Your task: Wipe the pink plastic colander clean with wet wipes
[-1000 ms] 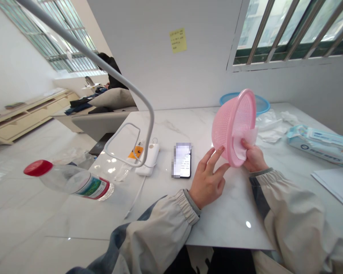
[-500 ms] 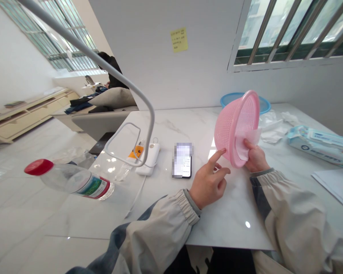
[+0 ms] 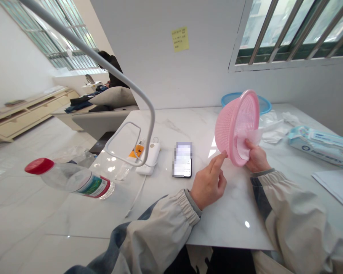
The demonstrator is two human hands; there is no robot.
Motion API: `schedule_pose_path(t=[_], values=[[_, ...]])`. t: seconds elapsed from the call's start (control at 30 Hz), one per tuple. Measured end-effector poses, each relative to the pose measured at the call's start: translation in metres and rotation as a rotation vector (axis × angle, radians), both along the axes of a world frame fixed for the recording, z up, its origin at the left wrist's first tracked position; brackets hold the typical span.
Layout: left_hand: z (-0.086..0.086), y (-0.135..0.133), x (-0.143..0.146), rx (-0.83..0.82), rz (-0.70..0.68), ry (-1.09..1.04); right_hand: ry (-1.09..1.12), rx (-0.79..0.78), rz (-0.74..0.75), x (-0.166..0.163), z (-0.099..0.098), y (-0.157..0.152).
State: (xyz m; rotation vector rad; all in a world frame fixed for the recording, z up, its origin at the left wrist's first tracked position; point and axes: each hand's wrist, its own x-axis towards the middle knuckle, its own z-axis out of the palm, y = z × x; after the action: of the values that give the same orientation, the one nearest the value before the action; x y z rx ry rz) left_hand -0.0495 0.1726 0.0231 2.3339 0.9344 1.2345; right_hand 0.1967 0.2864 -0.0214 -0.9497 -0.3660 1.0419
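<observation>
A pink mesh basket (image 3: 225,121) is held tilted above the table, its opening facing right. My right hand (image 3: 257,156) is closed on its rim, the thumb pressing a thin white wipe (image 3: 255,136) against the inner side. Some of the right fingers are hidden behind the rim. My left hand (image 3: 209,182) is at the lower left of the basket. Its index and middle fingers stretch out close together, with the tips at the basket's underside, while the other fingers curl in. A phone (image 3: 183,160) with a lit, partly blurred screen lies left of this hand.
Behind the basket is a blue round tray (image 3: 265,105). Crumpled tissues (image 3: 274,131), a wipes pack (image 3: 321,146) and white paper (image 3: 335,188) lie on the right. Leftward are a white power bank (image 3: 150,160), a curved grey stand (image 3: 151,114) and a red-capped bottle (image 3: 74,179).
The left hand's middle finger has straightened and moved up beside the index finger. The basket and the right hand are almost where they were.
</observation>
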Motion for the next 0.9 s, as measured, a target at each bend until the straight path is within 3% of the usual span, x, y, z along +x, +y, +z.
schedule_pose_path(t=[0.17,0.4,0.67,0.9], values=[[-0.007,0.002,0.004,-0.034,-0.014,-0.003,-0.031,-0.059,0.043,-0.015,0.016,-0.009],[-0.007,0.006,0.003,-0.015,0.003,0.035,-0.023,-0.069,-0.034,-0.006,0.013,-0.004],[0.0,0.007,-0.002,0.182,0.138,-0.004,-0.008,-0.06,-0.03,-0.003,0.01,-0.003],[0.003,0.007,-0.005,0.27,0.119,0.001,-0.023,-0.108,-0.001,-0.007,0.016,-0.006]])
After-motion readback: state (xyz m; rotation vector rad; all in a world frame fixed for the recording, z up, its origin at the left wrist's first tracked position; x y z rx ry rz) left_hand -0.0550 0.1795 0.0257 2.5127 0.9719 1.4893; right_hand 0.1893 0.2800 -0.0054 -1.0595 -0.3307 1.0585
